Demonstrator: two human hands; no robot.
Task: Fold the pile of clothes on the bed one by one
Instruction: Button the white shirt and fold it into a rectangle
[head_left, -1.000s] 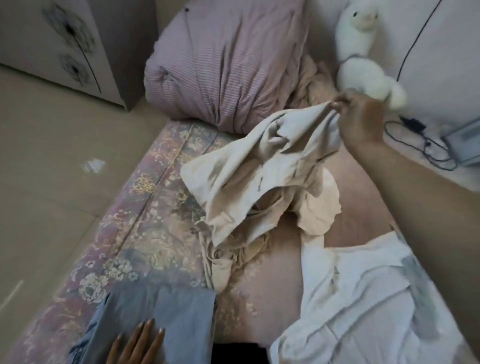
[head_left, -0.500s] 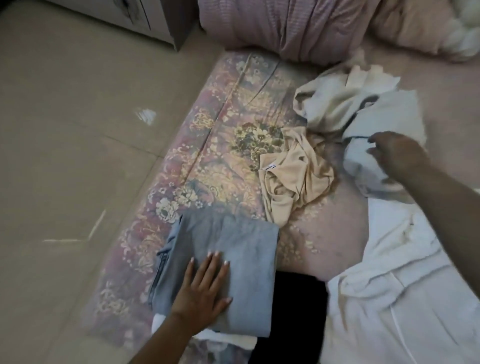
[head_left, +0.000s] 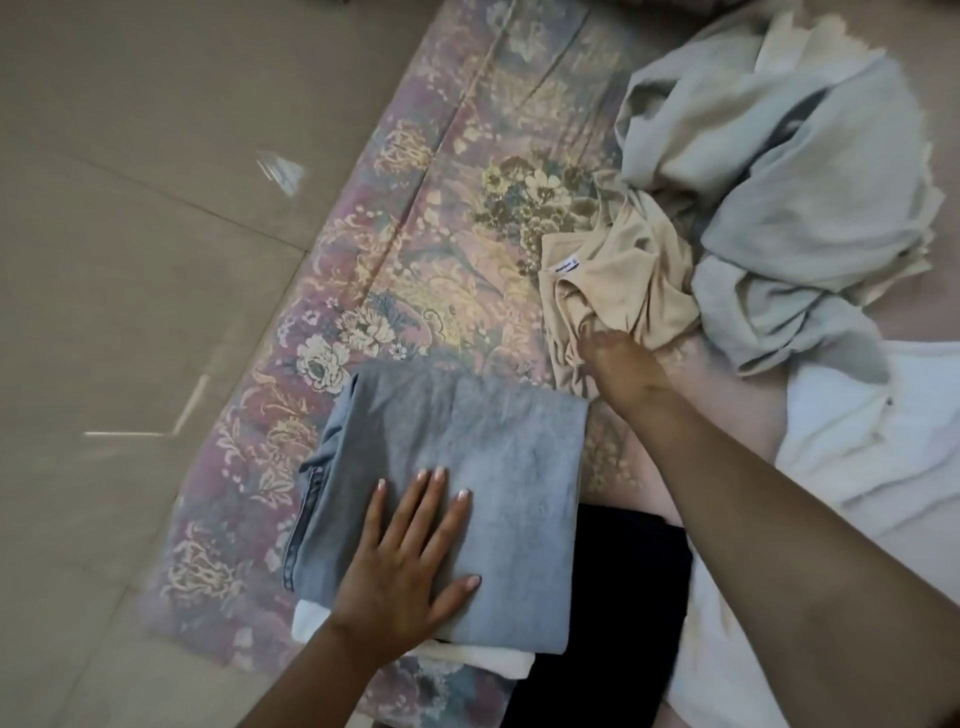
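A folded grey-blue garment (head_left: 498, 457) lies on top of a small stack at the bed's near edge, with a white folded piece (head_left: 498, 662) showing under it. My left hand (head_left: 410, 561) rests flat on that stack, fingers straight. Beyond it lies a crumpled beige top (head_left: 623, 280) with a small label. My right hand (head_left: 618, 358) reaches onto the beige top and grips its near edge; the fingertips are buried in the cloth. A rumpled pale grey-and-cream pile (head_left: 789, 171) sits behind, at the upper right.
The bed has a floral mattress cover (head_left: 415, 218) whose left edge borders a tiled floor (head_left: 130, 260). A black folded cloth (head_left: 613, 613) lies beside the stack. A white garment (head_left: 872, 447) spreads at the right.
My right hand has left the pale pile and moved down-left onto the beige top, taking hold of it. The view has tilted down and closer. The left hand stays on the stack.
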